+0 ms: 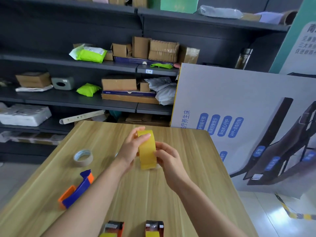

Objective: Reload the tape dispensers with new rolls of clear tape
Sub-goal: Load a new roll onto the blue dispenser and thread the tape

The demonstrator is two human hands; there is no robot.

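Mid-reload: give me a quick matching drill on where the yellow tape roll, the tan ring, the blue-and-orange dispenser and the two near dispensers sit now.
Things:
1 yellow tape roll
2 tan ring
3 blue-and-orange dispenser
4 two near dispensers

Places:
A cut off by the view's bottom edge
B on the table, beside the left forearm
C held by left hand and right hand
D on the table, beyond the blue-and-orange dispenser

Pairs: 1-C, 2-D, 3-B, 4-A
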